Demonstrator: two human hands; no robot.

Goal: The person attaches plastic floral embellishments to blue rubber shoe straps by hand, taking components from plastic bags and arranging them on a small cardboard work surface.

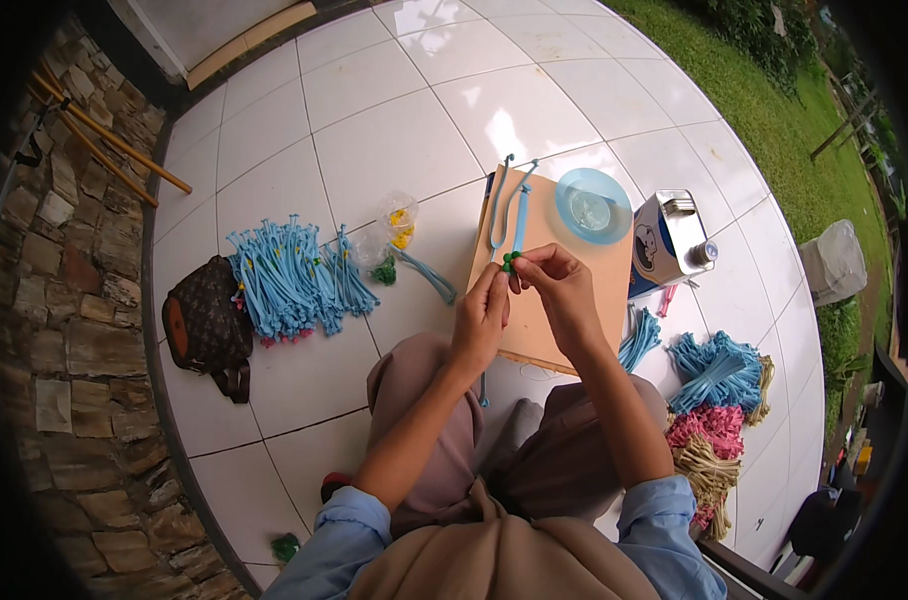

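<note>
My left hand (481, 318) and my right hand (566, 290) meet over a tan board (544, 325), fingertips pinched on a small green piece (510, 260). The piece looks like a little flower or bow, but its exact kind is too small to make out. A light blue strap (521, 222) runs up the board from the fingers. Beside it a thin blue cord loop (495, 222) lies along the board's left edge. Just beyond my right hand stands a round, translucent blue bowl (625, 219) with something clear in it.
A metal can (691, 235) stands right of the board. Bundles of blue straps (716, 372), pink straps (709, 430) and beige straps (707, 474) lie on the tiles at right. At left are a blue strap pile (286, 275), a brown bag (206, 315) and a plastic bag with yellow pieces (402, 228).
</note>
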